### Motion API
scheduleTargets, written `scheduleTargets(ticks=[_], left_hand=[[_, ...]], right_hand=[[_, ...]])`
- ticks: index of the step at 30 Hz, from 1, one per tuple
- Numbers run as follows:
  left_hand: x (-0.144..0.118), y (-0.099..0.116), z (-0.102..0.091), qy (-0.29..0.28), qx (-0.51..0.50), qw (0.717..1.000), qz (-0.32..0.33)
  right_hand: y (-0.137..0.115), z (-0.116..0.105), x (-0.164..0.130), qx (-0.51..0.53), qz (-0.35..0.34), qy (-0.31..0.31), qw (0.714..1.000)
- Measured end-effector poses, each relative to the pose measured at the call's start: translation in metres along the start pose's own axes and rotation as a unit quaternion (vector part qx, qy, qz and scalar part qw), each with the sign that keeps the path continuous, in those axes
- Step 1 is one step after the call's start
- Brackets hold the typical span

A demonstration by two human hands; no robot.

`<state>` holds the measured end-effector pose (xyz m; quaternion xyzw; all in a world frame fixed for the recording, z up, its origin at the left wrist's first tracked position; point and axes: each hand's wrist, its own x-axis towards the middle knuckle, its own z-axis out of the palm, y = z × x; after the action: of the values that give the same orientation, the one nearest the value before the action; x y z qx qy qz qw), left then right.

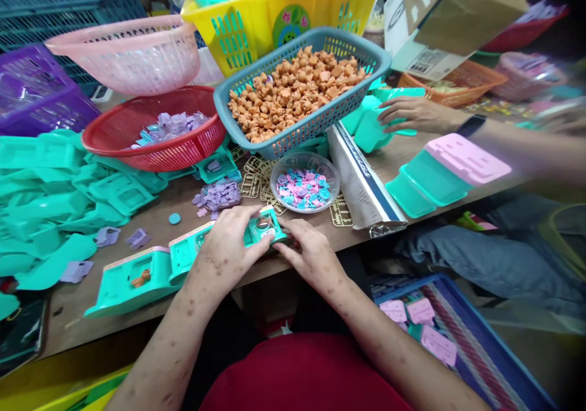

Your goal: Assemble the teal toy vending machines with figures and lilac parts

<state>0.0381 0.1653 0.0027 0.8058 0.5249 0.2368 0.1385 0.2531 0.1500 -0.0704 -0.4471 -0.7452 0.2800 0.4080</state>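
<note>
My left hand curls over a small teal plastic toy housing with a clear window, its thumb along the near side. At the right end of that housing, my right hand grips with thumb and fingers. Part of the housing is hidden under my left hand. A second teal housing lies just left, partly behind my left wrist. Farther left sits a longer teal housing with a small brown figure in its opening. A loose blue disc lies behind them.
A clear bowl of pink and blue bits, a blue-grey basket of brown figures and a red basket stand behind. Teal parts pile at left. A foil box lies right; a co-worker's hand touches teal parts beyond.
</note>
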Motion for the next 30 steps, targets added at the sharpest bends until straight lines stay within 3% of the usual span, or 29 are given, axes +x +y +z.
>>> scheduleTargets(ticks=[6, 11, 18, 30], left_hand=[[0.004, -0.009, 0.002, -0.021, -0.013, 0.999, 0.042], [0.007, -0.013, -0.004, -0.059, 0.001, 0.996, 0.071], [0.005, -0.002, -0.009, -0.082, 0.04, 0.99, 0.103], [-0.013, 0.018, 0.005, -0.108, 0.166, 0.979, 0.054]], right_hand=[[0.001, -0.001, 0.001, 0.006, 0.006, -0.004, 1.0], [0.0, 0.0, 0.0, 0.047, 0.064, -0.003, 0.997], [0.006, 0.0, -0.009, -0.061, -0.068, 0.006, 0.996], [-0.007, -0.01, -0.003, -0.073, -0.037, -0.024, 0.996]])
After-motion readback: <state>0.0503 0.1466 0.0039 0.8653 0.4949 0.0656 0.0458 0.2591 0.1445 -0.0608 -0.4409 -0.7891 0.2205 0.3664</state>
